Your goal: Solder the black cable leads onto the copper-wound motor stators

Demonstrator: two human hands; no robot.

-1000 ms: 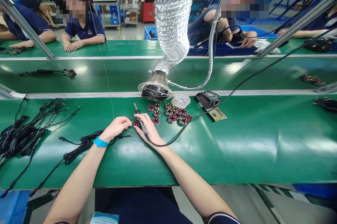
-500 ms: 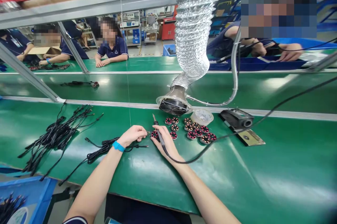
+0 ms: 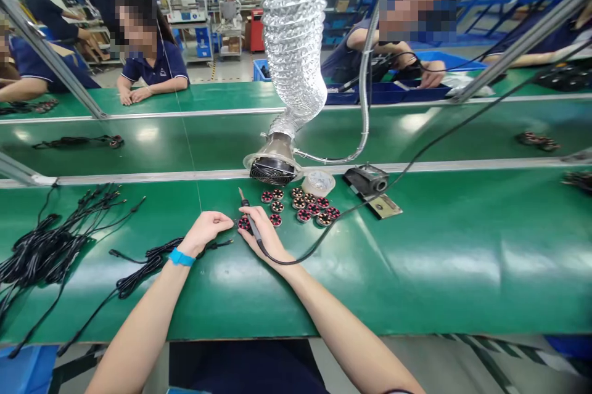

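My left hand (image 3: pixel 207 232), with a blue band at the wrist, is pinched at the left side of a small motor stator (image 3: pixel 244 222) with red and black windings. A thin wire (image 3: pixel 189 141) runs down from above to this hand; a short end shows at the fingertips. My right hand (image 3: pixel 264 238) is closed around a soldering iron (image 3: pixel 252 225), its tip pointing up and away from the stator. The fingers of this hand also rest against the stator's right side. A black cable (image 3: pixel 219 245) passes under my left hand.
Several more stators (image 3: pixel 311 204) stand to the right, near a tape roll (image 3: pixel 319 184) and an iron stand (image 3: pixel 367 179). A fan hood (image 3: pixel 272 169) hangs beyond my hands from a foil duct (image 3: pixel 296 30). Black cables (image 3: pixel 41 249) lie left. Co-workers sit across the bench.
The view has swung right and tilted down, so everything sits further left in the picture. Both hands keep their hold at the stator, and the soldering iron stays in my right hand.
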